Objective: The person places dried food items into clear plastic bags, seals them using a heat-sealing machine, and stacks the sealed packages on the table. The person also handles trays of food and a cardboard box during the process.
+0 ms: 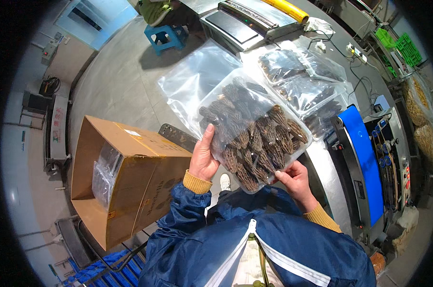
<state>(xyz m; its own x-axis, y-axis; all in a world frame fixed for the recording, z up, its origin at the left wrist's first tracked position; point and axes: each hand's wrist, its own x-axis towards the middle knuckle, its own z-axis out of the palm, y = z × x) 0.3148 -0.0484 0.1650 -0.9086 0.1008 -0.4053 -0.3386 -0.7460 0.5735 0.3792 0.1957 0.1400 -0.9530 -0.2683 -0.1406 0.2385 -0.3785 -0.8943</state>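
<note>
A clear plastic tray of dried morel mushrooms [256, 136] lies partly inside a clear plastic bag [198, 77], whose loose end spreads towards the upper left. My left hand [205, 154] grips the tray's left side, thumb on top. My right hand [295, 181] pinches its lower right edge between thumb and fingers. Several bagged trays of dark mushrooms [306, 79] rest on the metal table to the right. At my left stands an open cardboard box [148, 190] with clear plastic packs [105, 175] inside.
A metal sealing machine [234, 28] sits on the table [367, 73] ahead. A band sealer with a blue cover [362, 161] stands at the right. Cables [356, 68] cross the tabletop. Beyond the box, a person sits on a blue plastic stool [164, 37]. Blue crates [109, 272] are at the lower left.
</note>
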